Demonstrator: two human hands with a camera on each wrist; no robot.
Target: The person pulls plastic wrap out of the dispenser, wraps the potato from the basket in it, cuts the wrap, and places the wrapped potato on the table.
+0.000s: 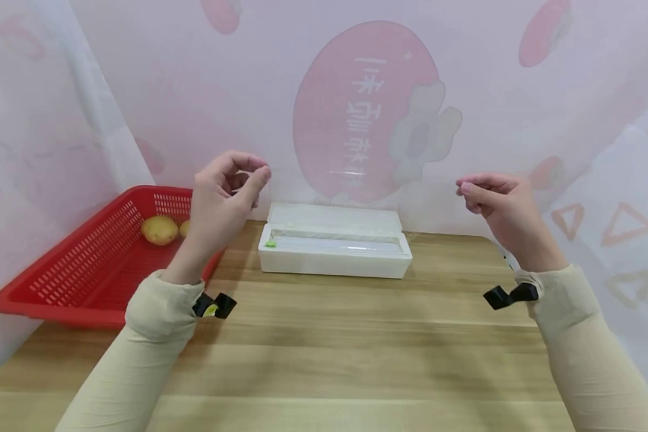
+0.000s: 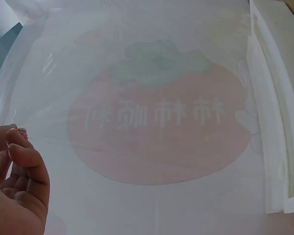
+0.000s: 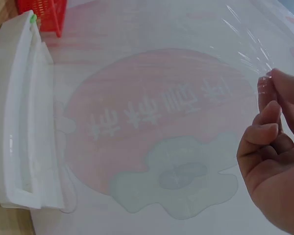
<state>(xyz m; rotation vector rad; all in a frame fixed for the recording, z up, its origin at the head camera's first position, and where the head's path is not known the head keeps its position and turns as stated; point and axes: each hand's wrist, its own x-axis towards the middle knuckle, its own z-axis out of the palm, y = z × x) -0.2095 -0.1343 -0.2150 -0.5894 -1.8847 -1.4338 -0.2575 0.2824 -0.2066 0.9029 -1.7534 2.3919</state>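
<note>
A clear sheet of cling film stretches between the two raised hands, showing mainly as glints and creases. My left hand pinches one corner of it between thumb and index finger. At the other side, the right hand pinches the opposite corner the same way, gathering the film into fine folds at the fingertips. Below and between the hands stands a white cling film dispenser box, its long lid tipped back. A small green slider sits at the box's left end, and the film hangs above it.
To the left, a red plastic basket holds potatoes, partly hidden behind the left forearm. The wooden table ends at a printed pale curtain right behind the box.
</note>
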